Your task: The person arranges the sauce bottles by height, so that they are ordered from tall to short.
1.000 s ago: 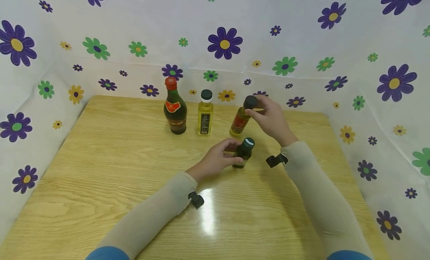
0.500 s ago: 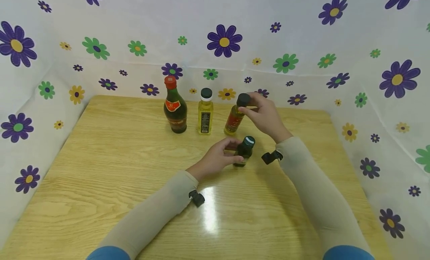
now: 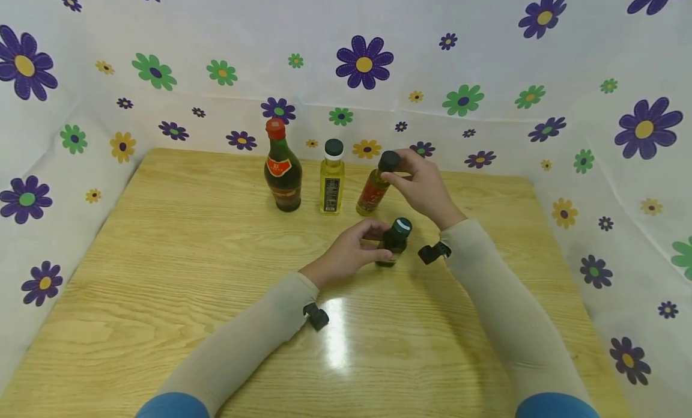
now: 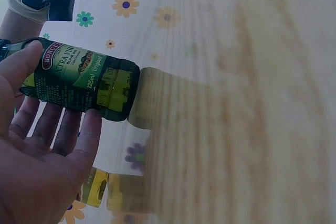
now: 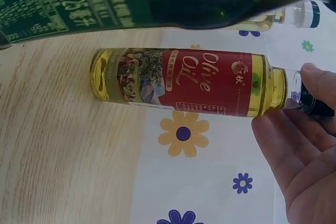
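Red-labelled bottle point(image 3: 372, 193) shifted left, nearer the yellow oil bottle point(image 3: 331, 188), right hand point(image 3: 424, 187) moved along

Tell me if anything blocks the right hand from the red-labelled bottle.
Nothing visible does: the right hand grips the red-labelled bottle near its cap. The small green bottle in the left hand is in front, not between them.

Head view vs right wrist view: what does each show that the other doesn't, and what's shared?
Head only: the red-capped bottle and the left hand.

Right wrist only: readable "Olive Oil" lettering; the head view shows that label too small to read.

Both: the red-labelled bottle, the right hand gripping it near the cap, the dark green bottle, part or all of the yellow oil bottle, table, flowered cloth.
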### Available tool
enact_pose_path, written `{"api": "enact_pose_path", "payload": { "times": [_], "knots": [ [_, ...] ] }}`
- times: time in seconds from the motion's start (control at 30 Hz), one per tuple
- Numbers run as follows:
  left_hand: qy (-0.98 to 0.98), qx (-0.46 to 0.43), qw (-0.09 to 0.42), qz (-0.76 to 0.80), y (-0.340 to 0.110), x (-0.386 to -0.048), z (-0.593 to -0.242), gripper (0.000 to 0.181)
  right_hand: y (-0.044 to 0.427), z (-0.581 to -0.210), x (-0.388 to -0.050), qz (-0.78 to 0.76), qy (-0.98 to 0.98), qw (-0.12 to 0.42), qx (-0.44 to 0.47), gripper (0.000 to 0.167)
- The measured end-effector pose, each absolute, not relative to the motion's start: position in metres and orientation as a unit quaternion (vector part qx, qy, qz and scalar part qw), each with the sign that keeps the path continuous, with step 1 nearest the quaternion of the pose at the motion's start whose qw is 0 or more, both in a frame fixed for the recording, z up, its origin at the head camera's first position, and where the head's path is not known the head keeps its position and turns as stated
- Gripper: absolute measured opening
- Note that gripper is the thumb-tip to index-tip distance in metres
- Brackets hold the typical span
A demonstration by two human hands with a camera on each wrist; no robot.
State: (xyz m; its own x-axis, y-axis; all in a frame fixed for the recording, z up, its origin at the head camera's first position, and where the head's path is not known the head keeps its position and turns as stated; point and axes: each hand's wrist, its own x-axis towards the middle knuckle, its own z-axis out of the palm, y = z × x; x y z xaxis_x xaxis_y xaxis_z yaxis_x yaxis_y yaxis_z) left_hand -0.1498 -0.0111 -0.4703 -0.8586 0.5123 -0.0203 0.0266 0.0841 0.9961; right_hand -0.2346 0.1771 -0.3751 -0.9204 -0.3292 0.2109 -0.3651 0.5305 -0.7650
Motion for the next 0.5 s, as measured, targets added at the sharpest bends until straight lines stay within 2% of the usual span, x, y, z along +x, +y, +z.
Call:
{"api": "enact_pose_path", "payload": {
  "times": [0.5],
  "knots": [
    [0.715,0.197,0.195,0.642,-0.0124,-0.1526,-0.4701,0.052,0.1677,-0.3765,-0.2403,0.4,-0.89,-0.005,0.218,0.041]
  ]
}}
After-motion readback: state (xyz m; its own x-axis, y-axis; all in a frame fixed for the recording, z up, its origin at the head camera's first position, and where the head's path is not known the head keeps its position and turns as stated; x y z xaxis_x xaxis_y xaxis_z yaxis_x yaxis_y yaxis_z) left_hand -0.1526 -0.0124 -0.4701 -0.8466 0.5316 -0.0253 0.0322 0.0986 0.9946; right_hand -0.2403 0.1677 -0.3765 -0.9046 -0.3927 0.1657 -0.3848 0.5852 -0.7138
